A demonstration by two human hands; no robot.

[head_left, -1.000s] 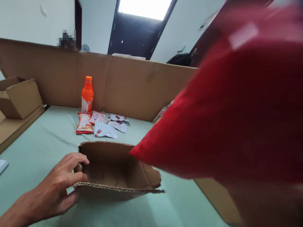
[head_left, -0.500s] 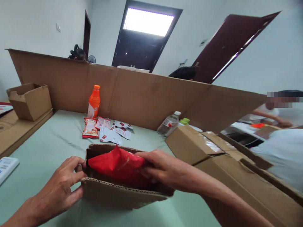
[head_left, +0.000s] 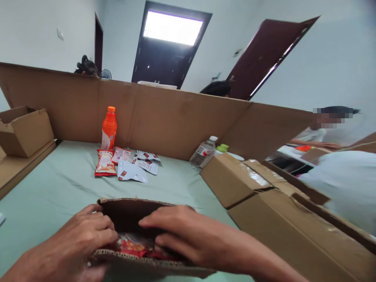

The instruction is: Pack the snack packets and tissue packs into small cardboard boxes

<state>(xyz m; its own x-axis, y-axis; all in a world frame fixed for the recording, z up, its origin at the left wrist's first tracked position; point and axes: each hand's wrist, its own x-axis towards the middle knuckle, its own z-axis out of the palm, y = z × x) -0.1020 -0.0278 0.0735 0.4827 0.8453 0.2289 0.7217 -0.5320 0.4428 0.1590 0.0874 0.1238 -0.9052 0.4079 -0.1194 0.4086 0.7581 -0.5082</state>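
A small open cardboard box point(head_left: 129, 207) sits on the green table right in front of me. A red snack packet point(head_left: 132, 246) lies inside it, mostly hidden under my hands. My left hand point(head_left: 79, 243) grips the box's left near corner, fingers curled over the rim. My right hand point(head_left: 179, 235) reaches into the box with fingers stretched flat, pressing on the packet.
Several snack packets point(head_left: 126, 162) and an orange bottle point(head_left: 108, 123) lie farther back by a cardboard wall point(head_left: 176, 117). Two bottles point(head_left: 205, 150) and closed boxes point(head_left: 264, 196) stand at the right. Another open box point(head_left: 25, 131) is far left. A person sits beyond, right.
The red packet came down from in front of the camera into the box. My right hand now presses it flat, and my left hand has shifted over the box's rim.
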